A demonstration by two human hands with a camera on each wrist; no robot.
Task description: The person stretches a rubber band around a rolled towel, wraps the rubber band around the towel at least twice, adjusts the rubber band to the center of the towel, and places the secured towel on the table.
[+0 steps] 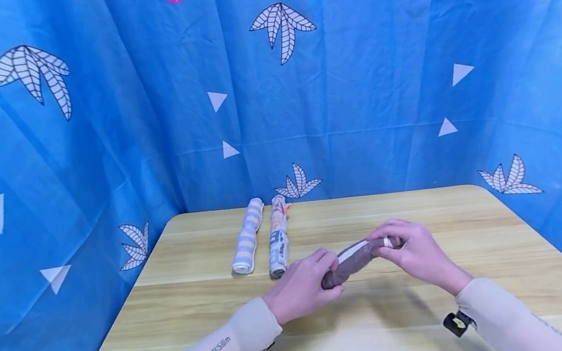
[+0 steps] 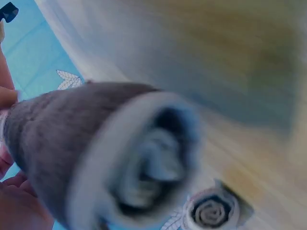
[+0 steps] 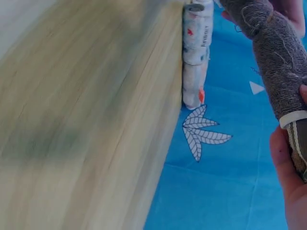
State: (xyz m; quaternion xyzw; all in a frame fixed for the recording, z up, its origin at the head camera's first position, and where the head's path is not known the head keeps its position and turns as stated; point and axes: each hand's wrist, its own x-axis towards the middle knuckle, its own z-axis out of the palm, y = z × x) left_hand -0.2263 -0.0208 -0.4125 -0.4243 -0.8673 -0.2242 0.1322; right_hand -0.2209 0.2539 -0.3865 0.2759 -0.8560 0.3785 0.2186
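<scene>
Both hands hold a brown-grey rolled towel [image 1: 356, 261] [image 3: 283, 67] [image 2: 57, 129] tilted above the table, its right end higher. My left hand [image 1: 304, 283] pinches the lower left end between thumb and fingers. Near the other end, my right hand [image 1: 415, 249] grips it around a narrow white band [image 3: 293, 119] [image 1: 387, 242]. A pale stripe runs along its upper side. In the left wrist view its open end shows loose, pale coiled layers, somewhat blurred.
Two more rolls lie side by side at the back left: a purple-and-cream striped roll [image 1: 249, 237] and a white printed roll [image 1: 278, 242] [image 3: 194, 57]. The wooden table [image 1: 426, 209] ends at a blue patterned curtain [image 1: 356, 99] at the back and sides.
</scene>
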